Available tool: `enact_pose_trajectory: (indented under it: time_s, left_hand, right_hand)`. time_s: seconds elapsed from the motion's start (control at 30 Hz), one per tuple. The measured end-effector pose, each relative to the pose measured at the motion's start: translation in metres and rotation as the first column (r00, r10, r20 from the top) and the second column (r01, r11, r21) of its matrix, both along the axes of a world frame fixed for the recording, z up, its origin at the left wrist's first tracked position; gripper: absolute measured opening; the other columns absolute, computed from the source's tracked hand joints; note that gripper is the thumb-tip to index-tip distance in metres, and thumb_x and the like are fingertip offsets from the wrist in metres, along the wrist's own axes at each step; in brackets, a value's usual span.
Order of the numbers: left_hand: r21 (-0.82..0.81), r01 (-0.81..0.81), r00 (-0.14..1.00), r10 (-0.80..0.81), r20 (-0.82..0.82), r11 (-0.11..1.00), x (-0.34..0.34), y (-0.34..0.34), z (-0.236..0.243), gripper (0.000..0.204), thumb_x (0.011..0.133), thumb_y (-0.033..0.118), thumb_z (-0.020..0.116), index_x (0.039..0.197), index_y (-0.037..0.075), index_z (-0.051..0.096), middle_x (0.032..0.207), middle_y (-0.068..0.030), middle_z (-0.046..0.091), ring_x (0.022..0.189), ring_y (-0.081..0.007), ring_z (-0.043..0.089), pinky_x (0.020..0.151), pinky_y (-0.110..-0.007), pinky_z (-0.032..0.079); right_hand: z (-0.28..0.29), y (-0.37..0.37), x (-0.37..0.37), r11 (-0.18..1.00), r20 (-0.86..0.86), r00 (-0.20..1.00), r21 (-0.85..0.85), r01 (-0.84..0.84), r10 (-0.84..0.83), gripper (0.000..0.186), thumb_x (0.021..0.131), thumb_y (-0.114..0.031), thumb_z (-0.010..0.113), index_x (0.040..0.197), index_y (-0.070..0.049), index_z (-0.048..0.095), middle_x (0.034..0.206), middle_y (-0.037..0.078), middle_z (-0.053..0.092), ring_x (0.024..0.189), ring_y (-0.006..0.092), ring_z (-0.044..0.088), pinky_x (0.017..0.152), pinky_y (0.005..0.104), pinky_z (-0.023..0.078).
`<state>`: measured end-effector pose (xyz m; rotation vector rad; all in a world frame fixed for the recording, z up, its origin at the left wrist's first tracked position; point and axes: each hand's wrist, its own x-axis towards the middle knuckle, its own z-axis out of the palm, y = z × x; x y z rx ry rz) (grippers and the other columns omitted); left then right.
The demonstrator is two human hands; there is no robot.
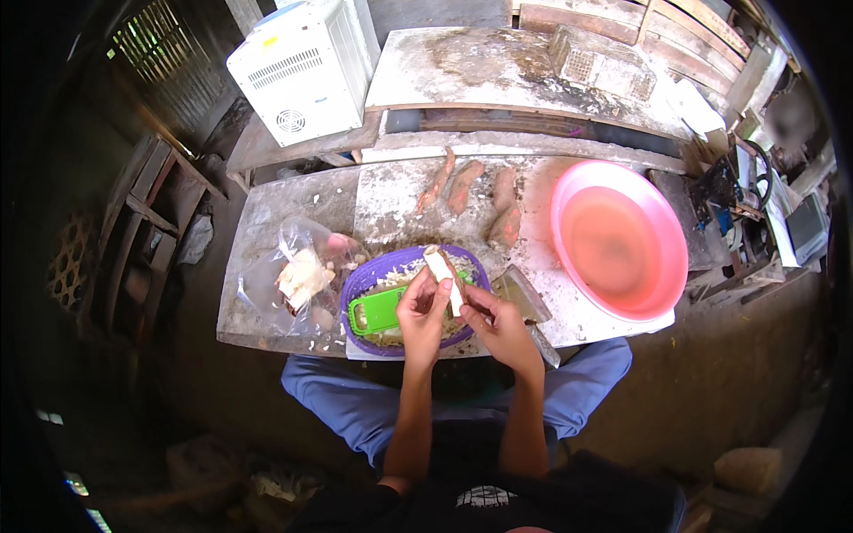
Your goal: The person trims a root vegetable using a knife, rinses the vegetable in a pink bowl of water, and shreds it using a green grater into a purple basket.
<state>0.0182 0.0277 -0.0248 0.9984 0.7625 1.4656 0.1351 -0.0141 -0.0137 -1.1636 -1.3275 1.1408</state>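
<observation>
Between my two hands is a partly peeled cassava root (439, 266), white along one side with brown skin left on the other. My left hand (423, 313) grips it from the left, thumb along the white flesh. My right hand (499, 327) pinches its lower right side, fingers closed. Both hands are over a purple basket (349, 289) that contains white shreds and a green grater (378, 313). Just right of the basket lies a wide, flat blade (526, 295), with a narrower blade-like piece (544, 345) near the table edge.
Several unpeeled brown roots (464, 185) lie at the back of the low table (284, 200). A pink basin (562, 240) of murky reddish water stands right. A clear plastic bag (258, 282) with pale pieces sits left. Behind are a white appliance (302, 80) and another worn table (444, 67).
</observation>
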Motion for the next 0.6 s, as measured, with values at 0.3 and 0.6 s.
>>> enact_pose_trajectory:
  time_s: [0.3,0.6]
  left_hand:
    - [-0.019,0.133,0.984,-0.134,-0.117,0.991,-0.01,-0.001,-0.006,0.053,0.081,0.001,0.061,0.128,-0.006,0.036,0.089,-0.0073,0.063,0.079,-0.009,0.057,0.068,-0.021,0.046]
    - [-0.018,0.097,0.98,-0.099,-0.173,0.995,-0.014,-0.003,-0.002,0.049,0.08,0.003,0.063,0.124,-0.006,0.043,0.088,-0.0075,0.064,0.077,-0.0079,0.057,0.072,-0.022,0.046]
  right_hand:
    - [0.004,-0.003,-0.021,0.969,0.1,0.965,0.068,0.238,-0.244,0.027,0.087,-0.005,0.049,0.111,0.006,0.052,0.072,0.014,0.061,0.064,0.0144,0.061,0.055,0.0257,0.044]
    - [0.015,-0.007,-0.013,0.98,0.254,0.949,0.121,0.161,-0.187,0.028,0.077,-0.001,0.055,0.104,0.003,0.057,0.065,0.015,0.057,0.056,0.0144,0.053,0.055,0.0275,0.044]
